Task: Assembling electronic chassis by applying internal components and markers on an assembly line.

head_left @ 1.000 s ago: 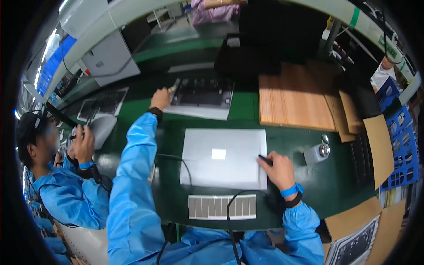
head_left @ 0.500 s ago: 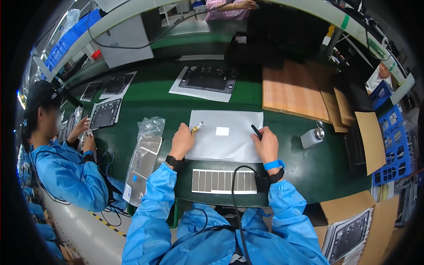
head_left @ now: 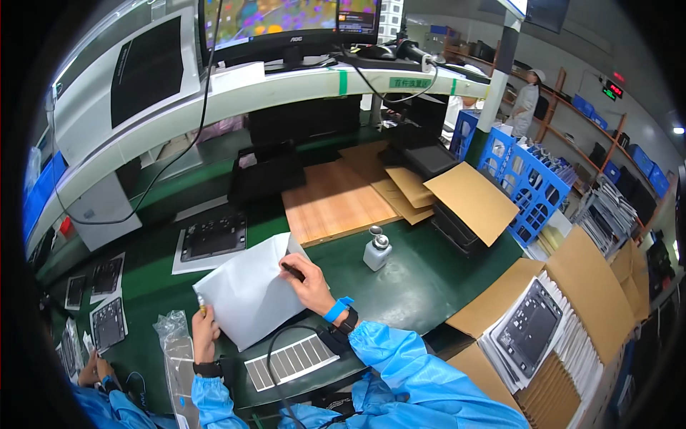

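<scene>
A white sheet-like sleeve [head_left: 250,293] is tilted up off the green bench in front of me. At its lower left edge, my left hand [head_left: 205,334] is closed on it, with a small yellowish pen-like tool [head_left: 202,309] sticking up from the fingers. Closed at the sleeve's right side, my right hand [head_left: 310,284] grips the edge and a black pen-like tool [head_left: 291,271]. Whatever is inside the sleeve is hidden. Nearer to me on the bench lies a strip sheet of grey rectangles [head_left: 291,362], with a black cable crossing it.
A white pump bottle [head_left: 376,252] stands right of the sleeve. A wooden board [head_left: 336,202] lies behind. At the lower right, an open carton [head_left: 500,286] holds dark tablet-like panels in white wrapping. Plastic-bagged strips [head_left: 179,372] lie left; a co-worker's hands [head_left: 96,368] are beyond.
My view has swung right. The white sleeve lay flat before; now it is raised and tilted, with both hands on its edges. The small white label on its face no longer shows.
</scene>
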A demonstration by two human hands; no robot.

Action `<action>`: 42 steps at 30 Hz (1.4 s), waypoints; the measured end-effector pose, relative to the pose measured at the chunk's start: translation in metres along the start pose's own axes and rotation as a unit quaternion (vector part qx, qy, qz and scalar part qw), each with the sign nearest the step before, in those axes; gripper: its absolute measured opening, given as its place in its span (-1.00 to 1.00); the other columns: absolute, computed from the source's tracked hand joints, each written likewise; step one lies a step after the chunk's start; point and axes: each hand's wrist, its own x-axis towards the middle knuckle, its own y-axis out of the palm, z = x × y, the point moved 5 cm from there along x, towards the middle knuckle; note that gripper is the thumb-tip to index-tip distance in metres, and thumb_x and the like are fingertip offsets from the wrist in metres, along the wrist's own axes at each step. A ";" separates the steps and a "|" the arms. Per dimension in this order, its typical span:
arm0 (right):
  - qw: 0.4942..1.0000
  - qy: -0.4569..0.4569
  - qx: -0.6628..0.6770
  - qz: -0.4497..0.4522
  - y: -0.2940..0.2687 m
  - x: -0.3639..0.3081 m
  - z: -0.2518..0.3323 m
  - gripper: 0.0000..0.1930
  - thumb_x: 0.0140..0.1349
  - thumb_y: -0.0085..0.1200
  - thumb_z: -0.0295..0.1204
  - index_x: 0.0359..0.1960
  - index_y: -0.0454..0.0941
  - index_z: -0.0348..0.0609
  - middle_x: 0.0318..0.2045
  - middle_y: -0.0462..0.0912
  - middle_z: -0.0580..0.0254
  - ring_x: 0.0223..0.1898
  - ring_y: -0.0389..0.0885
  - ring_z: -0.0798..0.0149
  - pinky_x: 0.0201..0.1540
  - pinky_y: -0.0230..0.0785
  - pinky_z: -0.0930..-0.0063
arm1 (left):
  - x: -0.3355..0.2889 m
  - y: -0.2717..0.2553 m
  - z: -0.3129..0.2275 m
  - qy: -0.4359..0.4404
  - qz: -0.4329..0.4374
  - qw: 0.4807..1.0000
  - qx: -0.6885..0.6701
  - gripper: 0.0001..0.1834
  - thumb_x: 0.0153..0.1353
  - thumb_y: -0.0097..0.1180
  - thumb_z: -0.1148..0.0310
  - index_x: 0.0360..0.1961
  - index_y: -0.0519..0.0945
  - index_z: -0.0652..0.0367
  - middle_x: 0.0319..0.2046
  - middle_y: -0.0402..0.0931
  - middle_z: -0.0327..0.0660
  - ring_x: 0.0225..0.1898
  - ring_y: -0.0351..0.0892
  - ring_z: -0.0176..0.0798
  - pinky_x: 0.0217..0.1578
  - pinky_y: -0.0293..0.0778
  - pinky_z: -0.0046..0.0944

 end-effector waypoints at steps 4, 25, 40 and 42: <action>0.841 0.467 0.257 0.094 -0.013 -0.026 0.001 -0.76 0.45 -0.05 -0.30 -0.29 0.51 -0.22 -0.52 0.48 0.37 -0.69 0.26 0.57 -0.70 -0.01 0.63 | -0.041 -0.024 -0.022 0.177 -0.088 0.978 -0.060 -0.83 0.44 0.03 0.26 -0.27 0.48 0.11 -0.50 0.43 -0.41 -0.57 0.39 -0.56 -0.58 0.25 -0.53; 0.874 0.467 -0.076 -0.113 -0.219 -0.064 0.048 -0.74 0.33 0.12 -0.33 -0.17 0.52 -0.32 -0.36 0.58 0.23 -0.70 0.40 0.46 -0.73 0.28 0.62 | -0.116 0.005 -0.042 0.467 0.078 0.589 0.655 -0.57 0.02 0.12 0.48 -0.03 0.67 -0.06 0.07 0.61 -0.43 -0.56 0.50 -0.35 -0.56 0.49 -0.33; 0.859 0.498 0.113 -0.012 -0.079 -0.085 -0.043 -0.80 0.39 0.03 -0.39 -0.28 0.47 -0.33 -0.45 0.50 0.29 -0.64 0.51 0.36 -0.67 0.35 0.53 | -0.070 0.002 -0.038 0.304 0.070 0.804 0.506 -0.21 -0.03 -0.04 0.75 0.30 0.42 -0.01 0.39 0.25 -0.28 -0.13 0.64 0.06 -0.11 0.57 -0.03; 0.847 0.517 0.122 0.037 -0.060 -0.088 -0.054 -0.79 0.40 0.01 -0.41 -0.32 0.47 -0.34 -0.44 0.48 0.29 -0.63 0.52 0.33 -0.66 0.37 0.51 | -0.080 -0.002 -0.035 0.312 0.062 0.770 0.554 -0.21 -0.03 -0.05 0.76 0.31 0.41 0.00 0.38 0.26 -0.27 -0.13 0.63 0.08 -0.12 0.58 -0.03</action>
